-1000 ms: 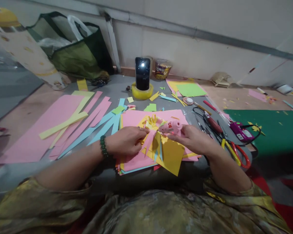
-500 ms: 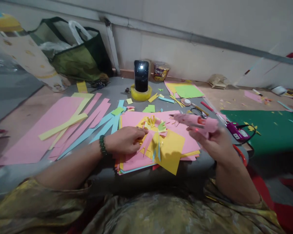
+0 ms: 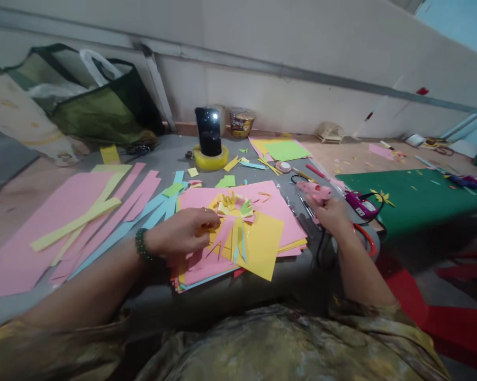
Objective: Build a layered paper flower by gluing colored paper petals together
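A paper rosette with fringed yellow, pink and green pieces and hanging paper tails lies on a stack of coloured paper. At its left edge is my left hand, fingers curled together; what they pinch, if anything, is hidden. Under the rosette, a yellow square sheet slants over the stack's front edge. My right hand is wrapped around a pink glue gun, low over the table to the right of the stack. A small red light glows on the gun.
Pink sheets and strips spread at the left. Behind stand a phone on a yellow tape roll, a noodle cup and a green bag. A purple power strip and orange-handled scissors lie at the right.
My right hand has carried the glue gun away from the rosette, right and down towards the table. A yellow strip now shows among the tails. The view has turned right.
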The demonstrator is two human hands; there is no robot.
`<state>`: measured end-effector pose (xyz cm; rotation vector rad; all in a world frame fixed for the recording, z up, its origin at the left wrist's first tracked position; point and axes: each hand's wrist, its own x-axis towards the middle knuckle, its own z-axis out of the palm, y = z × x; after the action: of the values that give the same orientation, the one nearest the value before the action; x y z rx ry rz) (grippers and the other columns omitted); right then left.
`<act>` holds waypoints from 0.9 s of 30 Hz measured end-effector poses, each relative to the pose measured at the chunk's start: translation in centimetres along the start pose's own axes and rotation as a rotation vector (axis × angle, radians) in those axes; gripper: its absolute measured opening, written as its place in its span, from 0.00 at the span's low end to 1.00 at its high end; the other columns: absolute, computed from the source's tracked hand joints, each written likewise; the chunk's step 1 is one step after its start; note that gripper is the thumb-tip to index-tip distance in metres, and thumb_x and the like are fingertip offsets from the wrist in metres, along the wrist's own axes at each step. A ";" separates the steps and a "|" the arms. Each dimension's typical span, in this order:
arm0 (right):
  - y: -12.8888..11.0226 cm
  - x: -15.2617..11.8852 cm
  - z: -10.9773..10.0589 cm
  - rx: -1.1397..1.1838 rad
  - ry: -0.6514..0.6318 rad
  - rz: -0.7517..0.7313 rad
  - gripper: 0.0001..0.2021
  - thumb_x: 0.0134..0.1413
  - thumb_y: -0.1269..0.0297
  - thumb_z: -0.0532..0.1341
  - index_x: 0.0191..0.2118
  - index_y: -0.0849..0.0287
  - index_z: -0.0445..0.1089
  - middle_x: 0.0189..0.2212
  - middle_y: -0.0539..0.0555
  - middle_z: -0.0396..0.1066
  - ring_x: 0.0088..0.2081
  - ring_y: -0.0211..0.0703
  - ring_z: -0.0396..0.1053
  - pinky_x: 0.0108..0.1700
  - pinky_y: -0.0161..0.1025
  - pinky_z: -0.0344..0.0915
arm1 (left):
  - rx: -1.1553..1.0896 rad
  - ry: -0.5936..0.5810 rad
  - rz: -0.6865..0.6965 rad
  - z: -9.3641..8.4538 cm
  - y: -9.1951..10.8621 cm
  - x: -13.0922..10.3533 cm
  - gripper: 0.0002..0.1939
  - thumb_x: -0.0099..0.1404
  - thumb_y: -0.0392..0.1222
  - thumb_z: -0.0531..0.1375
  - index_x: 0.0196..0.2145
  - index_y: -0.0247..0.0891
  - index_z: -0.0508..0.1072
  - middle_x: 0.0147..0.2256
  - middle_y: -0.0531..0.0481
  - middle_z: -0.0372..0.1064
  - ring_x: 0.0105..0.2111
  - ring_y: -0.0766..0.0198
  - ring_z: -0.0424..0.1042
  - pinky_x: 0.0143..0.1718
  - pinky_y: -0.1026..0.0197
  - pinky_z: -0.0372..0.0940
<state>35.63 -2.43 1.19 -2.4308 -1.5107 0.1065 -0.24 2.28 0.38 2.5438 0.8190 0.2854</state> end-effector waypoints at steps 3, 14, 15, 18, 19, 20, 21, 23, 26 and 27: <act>-0.8 0.2 0.9 -0.095 -0.108 -0.041 0.25 0.64 0.47 0.56 0.23 0.58 0.74 0.21 0.64 0.74 0.39 0.60 0.77 0.39 0.45 0.65 | -0.171 0.019 -0.063 -0.7 -0.2 -0.1 0.07 0.56 0.39 0.53 0.30 0.39 0.70 0.28 0.51 0.73 0.28 0.64 0.71 0.31 0.64 0.66; -2.9 -6.9 -4.0 0.408 0.326 -0.357 0.18 0.60 0.46 0.59 0.36 0.55 0.76 0.26 0.54 0.75 0.25 0.43 0.68 0.29 0.40 0.61 | -0.616 0.125 -0.266 -1.1 0.1 0.5 0.20 0.59 0.59 0.63 0.26 0.39 0.69 0.23 0.53 0.67 0.23 0.68 0.65 0.24 0.66 0.63; -4.3 -7.2 -3.9 0.442 0.251 -0.479 0.15 0.61 0.49 0.60 0.35 0.55 0.76 0.27 0.54 0.76 0.26 0.42 0.68 0.31 0.39 0.63 | -0.632 0.134 -0.274 -1.0 0.2 0.6 0.20 0.59 0.60 0.63 0.26 0.38 0.69 0.22 0.53 0.67 0.22 0.69 0.65 0.23 0.67 0.62; -8.9 -6.4 -2.7 0.444 0.005 -0.750 0.09 0.62 0.59 0.61 0.35 0.56 0.75 0.31 0.54 0.77 0.31 0.40 0.70 0.36 0.37 0.64 | -0.686 0.168 -0.301 -0.7 0.3 0.9 0.21 0.57 0.61 0.65 0.26 0.38 0.71 0.22 0.53 0.66 0.21 0.70 0.63 0.21 0.67 0.60; -10.3 -5.7 -2.1 0.450 -0.075 -0.787 0.08 0.62 0.62 0.60 0.35 0.57 0.75 0.34 0.54 0.77 0.33 0.40 0.70 0.38 0.37 0.64 | -0.707 0.179 -0.308 -0.5 0.2 0.9 0.21 0.56 0.60 0.66 0.27 0.38 0.71 0.22 0.54 0.66 0.21 0.70 0.64 0.22 0.68 0.60; -11.5 -5.0 -1.5 0.462 -0.150 -0.803 0.07 0.62 0.64 0.60 0.36 0.57 0.75 0.36 0.55 0.78 0.35 0.40 0.71 0.39 0.37 0.64 | -0.724 0.189 -0.312 -0.4 0.2 1.0 0.21 0.55 0.60 0.67 0.27 0.37 0.72 0.22 0.54 0.67 0.21 0.70 0.64 0.22 0.68 0.61; -12.6 -4.3 -0.8 0.485 -0.226 -0.807 0.06 0.62 0.64 0.60 0.36 0.58 0.74 0.37 0.55 0.78 0.36 0.40 0.71 0.40 0.37 0.64 | -0.738 0.198 -0.310 -0.4 0.0 1.0 0.21 0.55 0.59 0.67 0.28 0.37 0.72 0.22 0.54 0.67 0.21 0.70 0.64 0.22 0.68 0.61; -14.2 -3.1 0.6 0.573 -0.366 -0.803 0.05 0.59 0.64 0.62 0.35 0.59 0.73 0.35 0.54 0.77 0.35 0.40 0.70 0.39 0.37 0.64 | -0.752 0.220 -0.290 -0.2 -0.2 1.0 0.20 0.55 0.57 0.68 0.29 0.36 0.73 0.22 0.54 0.68 0.22 0.70 0.65 0.23 0.68 0.62; -15.5 -2.2 2.6 0.787 -0.495 -0.786 0.05 0.52 0.65 0.64 0.30 0.59 0.69 0.28 0.50 0.73 0.30 0.37 0.68 0.34 0.35 0.63 | -0.758 0.248 -0.246 0.1 -0.4 1.1 0.18 0.57 0.55 0.68 0.30 0.36 0.74 0.24 0.54 0.70 0.22 0.70 0.67 0.25 0.67 0.66; -15.7 -2.2 3.2 0.858 -0.513 -0.776 0.05 0.51 0.65 0.64 0.28 0.59 0.68 0.26 0.48 0.72 0.29 0.36 0.67 0.32 0.34 0.62 | -0.761 0.261 -0.237 0.2 -0.4 1.2 0.18 0.57 0.55 0.68 0.31 0.36 0.74 0.24 0.54 0.70 0.23 0.69 0.68 0.25 0.67 0.67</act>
<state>20.38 2.81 2.21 -1.1053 -1.9412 1.0173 0.62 3.15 0.06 1.7069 0.8810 0.7073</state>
